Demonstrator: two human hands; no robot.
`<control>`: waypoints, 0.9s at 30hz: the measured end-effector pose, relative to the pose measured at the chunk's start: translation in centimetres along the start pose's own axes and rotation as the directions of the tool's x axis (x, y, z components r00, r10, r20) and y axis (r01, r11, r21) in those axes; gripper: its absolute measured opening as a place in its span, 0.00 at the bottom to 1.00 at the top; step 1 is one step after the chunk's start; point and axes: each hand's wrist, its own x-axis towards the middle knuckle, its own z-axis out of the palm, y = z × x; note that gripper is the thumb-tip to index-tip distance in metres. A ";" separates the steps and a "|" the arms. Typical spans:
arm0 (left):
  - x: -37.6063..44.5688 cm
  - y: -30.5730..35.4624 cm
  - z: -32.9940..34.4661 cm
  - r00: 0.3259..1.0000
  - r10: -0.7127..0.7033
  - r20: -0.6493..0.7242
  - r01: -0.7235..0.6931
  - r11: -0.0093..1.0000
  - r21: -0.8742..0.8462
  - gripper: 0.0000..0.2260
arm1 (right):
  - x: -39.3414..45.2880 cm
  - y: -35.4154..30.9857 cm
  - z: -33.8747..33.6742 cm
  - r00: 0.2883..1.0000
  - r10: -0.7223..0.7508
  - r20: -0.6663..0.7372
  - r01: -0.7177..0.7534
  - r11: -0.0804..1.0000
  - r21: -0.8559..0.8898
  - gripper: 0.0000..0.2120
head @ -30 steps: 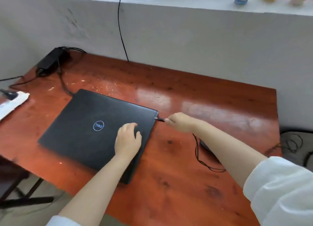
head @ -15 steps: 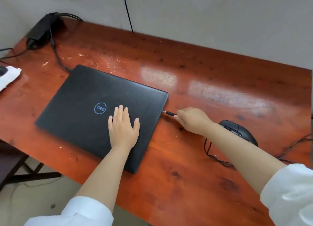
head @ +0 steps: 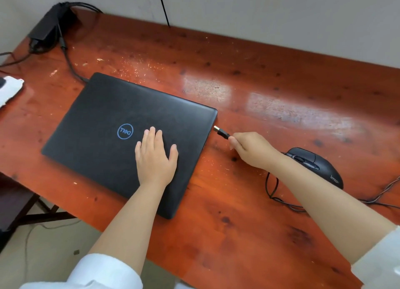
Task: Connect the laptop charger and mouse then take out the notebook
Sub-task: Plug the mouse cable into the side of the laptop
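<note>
A closed black laptop (head: 104,119) lies on the red-brown wooden table (head: 259,76). My left hand (head: 157,158) rests flat on its lid, fingers apart. My right hand (head: 251,149) pinches the mouse's USB plug (head: 221,132), whose metal tip sits just off the laptop's right edge. The black wired mouse (head: 318,165) lies behind my right forearm, its cable (head: 272,191) looping on the table. The charger brick (head: 46,27) sits at the far left corner, and its cord (head: 69,61) runs to the laptop's back left corner. No notebook is in view.
A white object (head: 9,89) lies at the table's left edge. A thin black wire (head: 163,7) hangs down the grey wall behind the table. More cables (head: 385,193) trail off the right edge. A dark frame (head: 32,215) shows under the table at lower left.
The camera has tilted down and moved closer. My right hand has drawn back a little, so the plug's metal tip now shows beside the laptop's edge. My left hand has flattened on the lid.
</note>
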 end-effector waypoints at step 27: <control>0.0 0.0 0.0 1.000 -0.006 -0.005 0.006 1.000 -0.018 0.22 | 2.9 0.5 -1.6 0.839 0.126 0.529 -0.469 0.661 0.586 0.20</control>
